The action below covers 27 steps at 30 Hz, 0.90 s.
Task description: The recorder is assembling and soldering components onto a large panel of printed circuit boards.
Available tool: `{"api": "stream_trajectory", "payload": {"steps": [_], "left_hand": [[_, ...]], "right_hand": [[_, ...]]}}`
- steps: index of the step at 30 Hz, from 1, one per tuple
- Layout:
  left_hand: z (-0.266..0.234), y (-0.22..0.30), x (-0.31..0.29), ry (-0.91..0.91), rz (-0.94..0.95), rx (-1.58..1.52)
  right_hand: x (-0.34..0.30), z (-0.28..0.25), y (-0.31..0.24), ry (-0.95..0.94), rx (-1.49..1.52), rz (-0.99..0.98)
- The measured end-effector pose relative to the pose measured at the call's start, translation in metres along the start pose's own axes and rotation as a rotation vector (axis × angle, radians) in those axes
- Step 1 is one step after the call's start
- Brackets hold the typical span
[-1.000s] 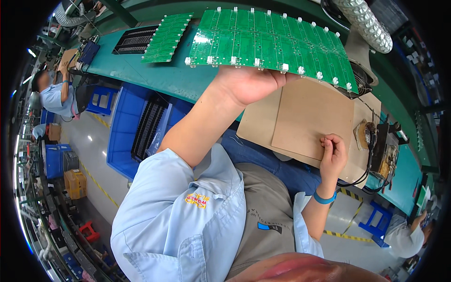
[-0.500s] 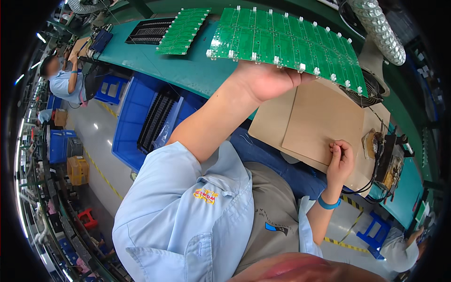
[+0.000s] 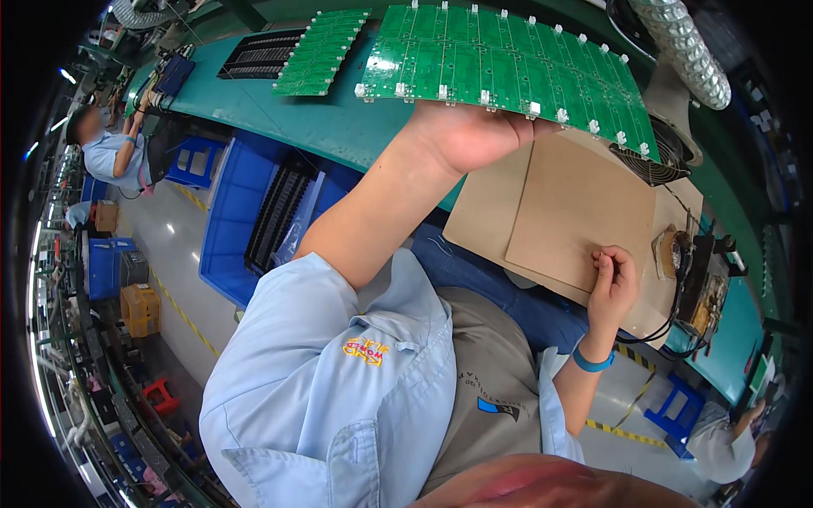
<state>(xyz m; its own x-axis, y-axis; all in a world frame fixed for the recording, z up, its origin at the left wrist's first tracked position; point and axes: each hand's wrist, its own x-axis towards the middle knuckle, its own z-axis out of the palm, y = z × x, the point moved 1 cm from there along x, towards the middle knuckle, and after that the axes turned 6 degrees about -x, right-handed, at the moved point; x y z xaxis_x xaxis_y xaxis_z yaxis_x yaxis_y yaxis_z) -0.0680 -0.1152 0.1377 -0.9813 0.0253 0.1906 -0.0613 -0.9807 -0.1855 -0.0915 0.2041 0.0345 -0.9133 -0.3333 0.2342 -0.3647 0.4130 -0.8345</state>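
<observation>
A wide green circuit board panel [image 3: 508, 68], with white connectors along its long edges, is held up above the bench. My left hand [image 3: 474, 140] grips it from beneath at its near edge; some of the fingers are hidden by the board. My right hand [image 3: 616, 286], with a blue band at the wrist, is closed, fingers curled in against the thumb. It is over the right part of a brown cardboard sheet [image 3: 576, 212], and whatever it may hold cannot be made out. A second green circuit board panel [image 3: 320, 55] rests farther left on the bench.
A black slotted rack [image 3: 261, 55] lies on the green bench [image 3: 373, 131]. Left of me, a blue bin [image 3: 229, 220] holds black racks. A fan [image 3: 665, 161], a silver duct [image 3: 690, 59] and a cabled fixture [image 3: 703, 292] stand at right. Other people sit nearby.
The held circuit board panel and my left hand have shifted slightly left and upward in view. My right hand stays nearly where it was, still closed.
</observation>
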Motion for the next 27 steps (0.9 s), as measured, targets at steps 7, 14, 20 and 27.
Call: {"api": "stream_trajectory", "payload": {"steps": [7, 14, 20, 27], "left_hand": [[-0.007, 0.003, -0.001, -0.012, -0.015, 0.010], [-0.022, 0.011, 0.011, 0.073, 0.026, 0.101], [-0.011, 0.007, 0.000, 0.009, -0.028, 0.079], [-0.011, 0.005, -0.005, -0.034, -0.032, 0.105]], "right_hand": [[0.000, 0.001, -0.002, 0.009, -0.018, -0.008], [0.001, 0.002, -0.002, 0.032, 0.032, -0.001], [0.003, 0.002, -0.005, 0.063, 0.017, -0.032], [0.002, 0.002, -0.001, 0.071, 0.001, -0.073]]}}
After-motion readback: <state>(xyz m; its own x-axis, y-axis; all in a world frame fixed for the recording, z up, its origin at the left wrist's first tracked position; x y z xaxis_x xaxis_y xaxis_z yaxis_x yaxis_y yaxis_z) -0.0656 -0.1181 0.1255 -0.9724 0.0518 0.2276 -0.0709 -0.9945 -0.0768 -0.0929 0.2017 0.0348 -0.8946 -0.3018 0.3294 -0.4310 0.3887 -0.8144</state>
